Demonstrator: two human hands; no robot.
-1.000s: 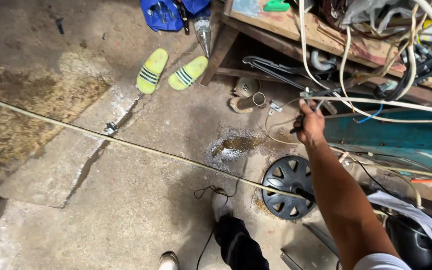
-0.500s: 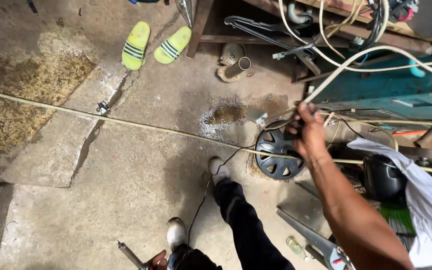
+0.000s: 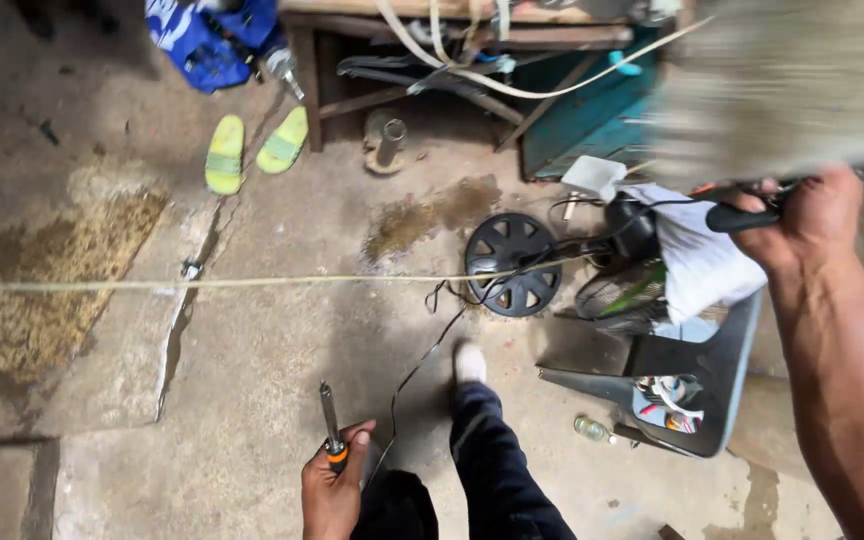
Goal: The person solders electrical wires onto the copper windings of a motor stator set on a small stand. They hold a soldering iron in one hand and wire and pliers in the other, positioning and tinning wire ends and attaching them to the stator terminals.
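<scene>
My left hand (image 3: 332,490) is low in the view, shut on a screwdriver (image 3: 330,420) with an orange and black handle, its metal shaft pointing up. My right hand (image 3: 812,220) is raised at the right, closed around a black plug or handle (image 3: 742,216) from which a thin black cord (image 3: 432,340) runs down across the concrete floor. Below that hand lie a white cloth (image 3: 697,255) and a dark fan motor with its grille (image 3: 622,290). My legs in dark trousers and a white shoe (image 3: 469,362) stand between the hands.
A black wheel cover (image 3: 512,265) lies on the floor. A taut pale cord (image 3: 202,284) crosses the floor. Yellow-green sandals (image 3: 252,148), a blue bag (image 3: 212,40), a wooden bench (image 3: 432,20), a teal box (image 3: 592,110) and a grey overturned chair (image 3: 692,390) surround the spot.
The view has swung left and back. My right hand has moved to the right with the black plug. My left hand with the screwdriver has come into view at the bottom.
</scene>
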